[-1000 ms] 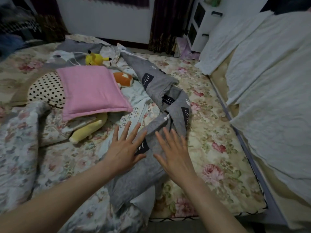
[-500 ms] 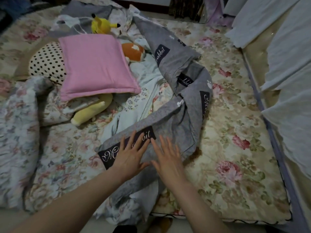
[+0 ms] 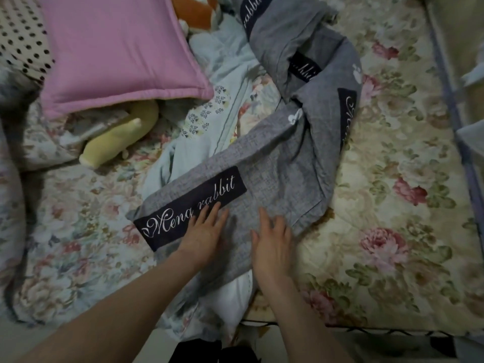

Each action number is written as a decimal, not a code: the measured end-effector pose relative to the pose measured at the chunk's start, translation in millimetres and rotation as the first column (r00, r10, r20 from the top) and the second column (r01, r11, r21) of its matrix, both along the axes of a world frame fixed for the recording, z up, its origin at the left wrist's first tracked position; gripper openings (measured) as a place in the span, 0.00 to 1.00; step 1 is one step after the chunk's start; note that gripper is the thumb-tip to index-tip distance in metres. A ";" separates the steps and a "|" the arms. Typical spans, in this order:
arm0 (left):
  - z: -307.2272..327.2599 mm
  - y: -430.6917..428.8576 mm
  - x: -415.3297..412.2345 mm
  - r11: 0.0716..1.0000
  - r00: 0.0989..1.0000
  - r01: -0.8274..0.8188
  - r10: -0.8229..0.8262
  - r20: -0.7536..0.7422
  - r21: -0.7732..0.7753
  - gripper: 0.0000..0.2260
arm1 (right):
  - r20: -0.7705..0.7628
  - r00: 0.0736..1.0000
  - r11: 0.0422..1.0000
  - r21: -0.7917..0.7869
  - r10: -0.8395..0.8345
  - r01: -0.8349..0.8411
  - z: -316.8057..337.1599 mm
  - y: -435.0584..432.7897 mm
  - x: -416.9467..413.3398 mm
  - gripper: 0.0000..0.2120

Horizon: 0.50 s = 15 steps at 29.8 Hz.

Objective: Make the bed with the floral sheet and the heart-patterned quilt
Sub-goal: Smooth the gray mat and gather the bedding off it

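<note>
Change noted: against the view a second ago, both hands are lower and nearer the bed's near edge. The near end of the grey cover (image 3: 277,163) now lies spread out, with its "Mena rabbit" label (image 3: 191,205) fully readable. The left hand (image 3: 207,231) rests flat on the label's lower edge. The right hand (image 3: 272,239) lies flat on the grey cloth just beside it. Both hands are released, fingers straight, grasping nothing. Judgement: the step in hand is smoothing or taking up this cover, so the bed-making is at an early stage. The floral sheet (image 3: 392,184) lies on the mattress, exposed to the right of the cover and reaching the near edge. No heart pattern can be confirmed on any cloth in view. Count:
- two hands
- one grey cover with four dark labels showing
- one pink cushion (image 3: 112,48)
- one polka-dot pillow (image 3: 18,35), partly under the cushion
- one yellow plush toy (image 3: 120,134)
- one orange plush toy (image 3: 193,9), cut off by the frame
- one pale blue cloth (image 3: 222,82)
</note>
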<state>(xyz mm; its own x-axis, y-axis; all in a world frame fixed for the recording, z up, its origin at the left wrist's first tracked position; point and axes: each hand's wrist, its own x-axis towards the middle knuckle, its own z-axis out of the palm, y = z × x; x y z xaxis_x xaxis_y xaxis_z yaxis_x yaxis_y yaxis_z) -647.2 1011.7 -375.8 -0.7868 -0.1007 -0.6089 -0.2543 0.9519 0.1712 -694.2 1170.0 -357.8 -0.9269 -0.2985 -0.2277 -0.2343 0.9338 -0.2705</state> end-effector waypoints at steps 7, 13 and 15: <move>-45.5 20.5 32.1 0.996 0.960 0.088 -0.094 0.264 0.033 0.56 | 0.200 0.837 0.784 0.294 0.510 -0.547 -56.0 28.9 -25.2 0.42; -62.4 24.3 27.6 0.995 0.958 0.097 -0.100 0.269 0.024 0.41 | 0.081 0.785 0.747 0.261 0.614 -0.611 -90.3 41.9 -40.7 0.27; -47.5 26.7 19.8 0.989 0.949 0.149 -0.138 0.282 -0.018 0.37 | 0.034 0.783 0.753 0.251 0.621 -0.608 -82.6 38.5 -43.3 0.21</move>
<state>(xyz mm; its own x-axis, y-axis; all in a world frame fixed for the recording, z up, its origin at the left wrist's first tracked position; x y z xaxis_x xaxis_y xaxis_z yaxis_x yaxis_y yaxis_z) -627.4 1038.4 -423.3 -0.5934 -0.0271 -0.8045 -0.1474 0.9862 0.0755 -737.5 1208.5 -440.4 -0.5743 -0.7504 -0.3272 -0.7862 0.6170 -0.0351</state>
